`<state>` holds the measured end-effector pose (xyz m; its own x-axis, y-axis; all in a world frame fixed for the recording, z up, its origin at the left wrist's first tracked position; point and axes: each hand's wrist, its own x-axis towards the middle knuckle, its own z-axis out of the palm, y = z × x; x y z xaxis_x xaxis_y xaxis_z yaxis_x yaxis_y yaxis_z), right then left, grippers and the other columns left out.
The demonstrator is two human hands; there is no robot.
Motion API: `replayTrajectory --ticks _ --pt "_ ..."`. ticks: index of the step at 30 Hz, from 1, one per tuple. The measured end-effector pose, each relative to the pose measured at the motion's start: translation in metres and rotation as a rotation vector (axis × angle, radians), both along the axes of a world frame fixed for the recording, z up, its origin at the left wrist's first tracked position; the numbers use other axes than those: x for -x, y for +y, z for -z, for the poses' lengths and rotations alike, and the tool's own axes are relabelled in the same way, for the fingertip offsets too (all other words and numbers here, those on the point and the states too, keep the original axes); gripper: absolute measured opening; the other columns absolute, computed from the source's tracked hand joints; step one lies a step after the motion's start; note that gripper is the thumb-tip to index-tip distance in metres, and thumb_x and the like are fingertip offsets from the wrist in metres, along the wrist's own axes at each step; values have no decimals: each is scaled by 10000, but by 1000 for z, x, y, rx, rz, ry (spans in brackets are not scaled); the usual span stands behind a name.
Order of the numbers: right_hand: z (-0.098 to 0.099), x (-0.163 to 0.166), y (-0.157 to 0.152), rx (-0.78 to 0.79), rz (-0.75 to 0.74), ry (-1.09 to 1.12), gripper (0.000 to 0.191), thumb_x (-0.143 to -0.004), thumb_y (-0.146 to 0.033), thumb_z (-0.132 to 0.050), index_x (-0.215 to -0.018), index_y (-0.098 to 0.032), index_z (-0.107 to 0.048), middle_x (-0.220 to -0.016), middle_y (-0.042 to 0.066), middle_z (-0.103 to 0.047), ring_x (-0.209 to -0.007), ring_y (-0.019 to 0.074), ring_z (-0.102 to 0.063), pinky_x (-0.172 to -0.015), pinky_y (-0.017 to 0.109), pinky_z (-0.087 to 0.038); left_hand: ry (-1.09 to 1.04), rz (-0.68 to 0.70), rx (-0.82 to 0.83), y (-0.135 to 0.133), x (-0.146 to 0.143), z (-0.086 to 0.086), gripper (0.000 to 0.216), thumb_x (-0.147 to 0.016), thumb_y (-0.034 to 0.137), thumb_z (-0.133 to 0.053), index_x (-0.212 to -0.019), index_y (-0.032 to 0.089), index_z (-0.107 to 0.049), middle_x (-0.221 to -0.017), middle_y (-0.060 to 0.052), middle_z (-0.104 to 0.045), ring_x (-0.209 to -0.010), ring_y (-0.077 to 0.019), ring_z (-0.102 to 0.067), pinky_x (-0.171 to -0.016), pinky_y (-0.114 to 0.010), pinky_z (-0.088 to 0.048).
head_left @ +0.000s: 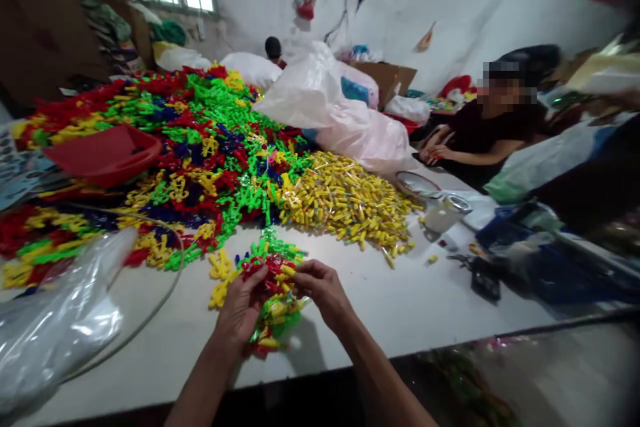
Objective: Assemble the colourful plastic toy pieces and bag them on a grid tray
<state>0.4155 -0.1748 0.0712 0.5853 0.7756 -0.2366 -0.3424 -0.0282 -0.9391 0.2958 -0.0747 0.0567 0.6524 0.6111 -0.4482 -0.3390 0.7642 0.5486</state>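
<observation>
My left hand is closed around a red plastic toy piece, its thumb on top, at the front of the white table. From the other side, my right hand pinches a small yellow piece against the red one; whether the two are joined I cannot tell. Under and around both hands lies a small heap of green, yellow and red toy pieces. Just beyond my left hand sit loose yellow pieces. Small yellow cylinders are piled beyond my right hand.
A large mound of coloured toy pieces covers the back left, with a red scoop on it. Clear plastic bags lie at left. To the right are a jar, black scissors-like tool and a seated co-worker.
</observation>
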Motion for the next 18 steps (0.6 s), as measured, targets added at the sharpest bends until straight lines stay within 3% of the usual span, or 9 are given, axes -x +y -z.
replayTrajectory --ticks 5,10,14,18 --pt "6 3 -2 32 -20 48 253 -565 -278 -773 -743 -117 -695 -584 9 -645 -481 84 -532 -512 219 -414 16 -113 96 -3 0 1 142 -656 59 -676 -726 143 -586 -643 26 -644 -561 -78 -601 -523 -167 -506" --pt "7 9 -2 0 -65 94 231 -572 -254 -780 -752 -127 -709 -589 8 -649 -509 94 -565 -523 211 -418 -15 -34 84 -8 -2 4 152 -647 105 -710 -726 144 -586 -656 20 -646 -585 -94 -613 -533 -184 -522" --pt "8 11 -3 -23 -80 186 242 -562 -254 -791 -763 -144 -713 -707 29 -690 -520 82 -572 -548 217 -440 -23 -48 118 -12 -4 1 134 -652 88 -699 -717 140 -595 -653 16 -650 -576 -90 -615 -521 -168 -520" --pt "10 10 -5 -27 -50 121 253 -551 -256 -800 -756 -138 -709 -689 31 -690 -548 109 -593 -584 246 -465 22 -40 115 -13 -4 -1 120 -653 92 -695 -703 144 -599 -656 10 -656 -580 -105 -622 -506 -181 -525"
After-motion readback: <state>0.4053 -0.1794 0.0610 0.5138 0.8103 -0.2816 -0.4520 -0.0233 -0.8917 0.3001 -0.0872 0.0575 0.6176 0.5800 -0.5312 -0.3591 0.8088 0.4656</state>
